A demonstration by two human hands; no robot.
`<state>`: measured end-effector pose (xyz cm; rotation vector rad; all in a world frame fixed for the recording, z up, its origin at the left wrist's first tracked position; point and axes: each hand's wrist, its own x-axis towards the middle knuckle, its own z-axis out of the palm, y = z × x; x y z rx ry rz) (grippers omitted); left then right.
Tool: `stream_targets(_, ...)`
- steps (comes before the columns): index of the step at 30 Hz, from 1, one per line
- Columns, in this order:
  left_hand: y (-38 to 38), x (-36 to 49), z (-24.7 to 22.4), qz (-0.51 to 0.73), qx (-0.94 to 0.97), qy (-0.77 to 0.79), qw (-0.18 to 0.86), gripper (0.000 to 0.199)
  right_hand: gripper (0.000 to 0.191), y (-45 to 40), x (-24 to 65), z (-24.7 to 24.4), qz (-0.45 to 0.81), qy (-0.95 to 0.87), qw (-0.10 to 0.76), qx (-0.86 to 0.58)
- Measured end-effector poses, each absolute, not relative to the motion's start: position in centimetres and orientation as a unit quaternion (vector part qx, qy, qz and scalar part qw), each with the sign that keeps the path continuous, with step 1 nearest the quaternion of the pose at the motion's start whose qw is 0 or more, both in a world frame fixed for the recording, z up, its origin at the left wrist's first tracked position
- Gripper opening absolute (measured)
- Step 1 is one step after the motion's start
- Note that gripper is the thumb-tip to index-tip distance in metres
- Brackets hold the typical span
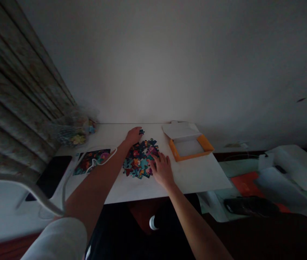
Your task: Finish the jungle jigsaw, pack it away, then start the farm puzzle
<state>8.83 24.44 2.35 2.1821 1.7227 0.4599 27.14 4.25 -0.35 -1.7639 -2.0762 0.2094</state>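
A colourful jigsaw puzzle with an uneven outline lies on the white table; whether every piece in it is joined I cannot tell. At its far edge, my left hand is closed, with a small dark puzzle piece at its fingertips. My right hand rests on the right side of the puzzle, fingers spread and touching the pieces. To the left, partly behind my left forearm, is a printed picture sheet in similar colours.
An open yellow-edged box stands right of the puzzle, its white lid tipped back. A dark tablet-like slab and a clear plastic bag lie at the left. A white cable crosses above my left arm.
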Motion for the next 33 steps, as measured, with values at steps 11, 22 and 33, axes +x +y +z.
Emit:
stream_targets(11, 27.0, 8.7, 3.7, 0.191, 0.696, 0.653, 0.229, 0.052, 0.042, 4.4, 27.1, -0.5, 0.08, -0.737, 0.232, -0.629)
stream_targets(22, 15.6, 4.5, 3.4, 0.324, 0.666, 0.544, 0.395, 0.041, 0.041, 4.4, 27.2, -0.7, 0.08, -0.739, 0.254, -0.619)
stream_targets(33, 6.9, 4.8, -0.4, 0.283, 0.763, 0.577, 0.073, 0.038, 0.054, 5.4, 27.8, -2.7, 0.1, -0.714, 0.303, -0.623)
